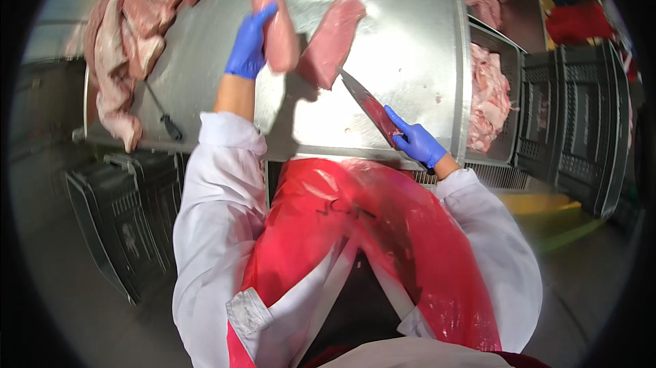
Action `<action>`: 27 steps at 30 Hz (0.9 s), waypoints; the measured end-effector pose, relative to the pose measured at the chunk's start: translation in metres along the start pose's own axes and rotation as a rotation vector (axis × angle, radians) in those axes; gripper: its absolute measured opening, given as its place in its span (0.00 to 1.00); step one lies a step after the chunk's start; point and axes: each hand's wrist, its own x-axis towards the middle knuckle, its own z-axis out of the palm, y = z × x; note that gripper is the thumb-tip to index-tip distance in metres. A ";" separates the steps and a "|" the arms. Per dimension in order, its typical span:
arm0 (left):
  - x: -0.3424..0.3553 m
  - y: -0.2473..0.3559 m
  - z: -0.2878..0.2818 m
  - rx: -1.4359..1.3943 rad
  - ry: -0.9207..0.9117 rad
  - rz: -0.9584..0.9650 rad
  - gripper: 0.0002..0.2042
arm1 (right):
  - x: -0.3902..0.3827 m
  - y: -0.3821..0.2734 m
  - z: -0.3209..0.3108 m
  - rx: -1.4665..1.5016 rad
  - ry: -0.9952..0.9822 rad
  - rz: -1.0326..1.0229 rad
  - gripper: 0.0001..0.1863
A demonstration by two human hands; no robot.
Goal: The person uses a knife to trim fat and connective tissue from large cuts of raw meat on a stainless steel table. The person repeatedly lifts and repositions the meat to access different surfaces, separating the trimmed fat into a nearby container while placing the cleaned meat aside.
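Observation:
My left hand (pixel 249 47), in a blue glove, grips a long pale pink piece of meat (pixel 279 36), slightly blurred, over the steel table (pixel 205 101). To its right a flat, darker pink piece of meat (pixel 331 40) lies on the steel. My right hand (pixel 417 139), also gloved, holds a long knife (pixel 365 105), its blade pointing up-left with the tip at the lower end of that flat piece. Along the table's left side lie large, pale cuts of meat (pixel 116 60), and beside them a thin tool with a black handle (pixel 169 124).
Right of the table sit a crate of meat trimmings (pixel 486 98), a steel bin (pixel 519 6) with more meat, and dark crates (pixel 574 129). A red object (pixel 577 23) is behind them. More dark crates (pixel 116 217) stand on the floor at lower left.

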 end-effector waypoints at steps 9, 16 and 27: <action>0.051 -0.118 0.109 1.883 -0.024 0.171 0.55 | -0.054 0.029 -0.021 0.244 0.432 0.165 0.40; 0.103 -0.119 -0.044 1.071 -0.197 -0.235 0.47 | -0.121 0.059 0.023 0.303 0.567 0.386 0.44; 0.143 0.030 0.199 -0.194 -0.752 0.108 0.33 | 0.001 0.035 0.019 0.590 0.488 0.259 0.44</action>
